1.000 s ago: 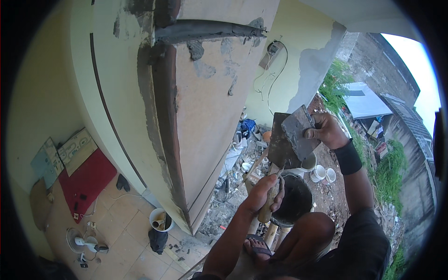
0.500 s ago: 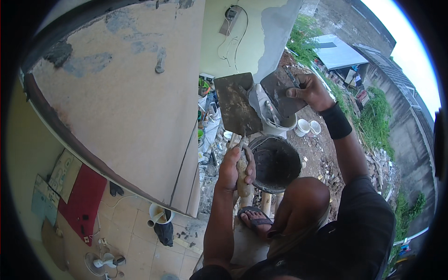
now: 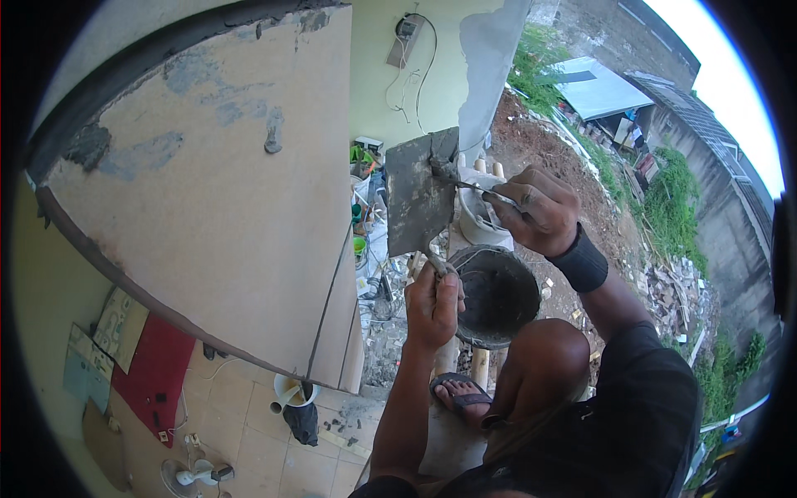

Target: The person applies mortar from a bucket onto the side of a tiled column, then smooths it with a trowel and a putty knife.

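Note:
My left hand [image 3: 436,305] is closed around the handle of a broad, flat metal trowel [image 3: 415,203], its blade raised upright and smeared with grey mortar. My right hand [image 3: 541,212] grips a second trowel [image 3: 473,186], seen nearly edge-on. Its tip meets the raised blade near the upper right edge, where a lump of wet mortar [image 3: 443,168] sits. Below the hands stands a black bucket [image 3: 538,290] with dark residue inside. A white bucket [image 3: 480,231] is just beyond it, partly covered by my right hand.
A large beige panel [image 3: 241,191] with mortar patches and a curved edge fills the left. My sandalled foot [image 3: 462,393] rests on a narrow platform beside bamboo poles [image 3: 480,368]. Rubble [image 3: 664,299] lies lower down at right; a white bucket [image 3: 290,390] stands on the tiled floor.
The right-hand trowel has swung from a face-on position at the right to edge-on against the left-hand blade. My left hand has risen and shifted slightly right.

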Available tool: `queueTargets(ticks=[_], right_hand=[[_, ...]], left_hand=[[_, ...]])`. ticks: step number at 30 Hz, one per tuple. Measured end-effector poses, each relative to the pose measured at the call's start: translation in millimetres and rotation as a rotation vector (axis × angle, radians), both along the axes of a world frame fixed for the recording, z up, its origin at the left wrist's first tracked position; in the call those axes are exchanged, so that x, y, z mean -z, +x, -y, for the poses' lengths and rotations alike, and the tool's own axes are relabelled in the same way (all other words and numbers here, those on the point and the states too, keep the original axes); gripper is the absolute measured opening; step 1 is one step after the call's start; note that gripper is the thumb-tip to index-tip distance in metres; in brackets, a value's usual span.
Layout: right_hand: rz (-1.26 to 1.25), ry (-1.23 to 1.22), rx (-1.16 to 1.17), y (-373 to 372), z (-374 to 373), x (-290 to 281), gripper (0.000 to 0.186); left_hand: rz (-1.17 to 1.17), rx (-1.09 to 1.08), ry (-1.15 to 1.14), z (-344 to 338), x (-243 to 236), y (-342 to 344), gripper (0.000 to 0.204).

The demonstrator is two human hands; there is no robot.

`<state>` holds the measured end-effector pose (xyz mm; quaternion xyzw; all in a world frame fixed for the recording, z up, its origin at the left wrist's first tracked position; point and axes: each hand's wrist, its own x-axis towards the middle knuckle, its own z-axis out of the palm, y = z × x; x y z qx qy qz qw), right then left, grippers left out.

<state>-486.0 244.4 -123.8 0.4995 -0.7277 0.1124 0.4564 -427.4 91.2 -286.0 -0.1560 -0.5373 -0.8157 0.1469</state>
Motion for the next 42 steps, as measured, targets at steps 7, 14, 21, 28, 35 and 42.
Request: queueTargets(ticks=[7,14,21,28,35,42], right_hand=[[-0.268,0.101,-0.152,4,10,-43,0.041],[-0.423,0.029,-0.234,9,61,-115,0.029],[-0.349,0.136,-0.348,-10,126,-191,0.012],[-0.263,0.238,-0.358,-23,149,-222,0.016],[-0.256,0.167,-0.348,-24,163,-216,0.017],[-0.580,-0.217,-0.332,-26,166,-155,0.014]], left_hand=[[-0.190,-0.244,-0.158,15,9,-6,0.018],[-0.130,-0.391,-0.234,13,16,-9,0.024],[-0.147,-0.350,-0.190,-2,19,-9,0.025],[-0.121,-0.270,-0.205,-7,11,-4,0.024],[-0.067,-0.134,-0.226,-11,10,0,0.027],[-0.195,-0.279,-0.223,-20,8,-1,0.024]])
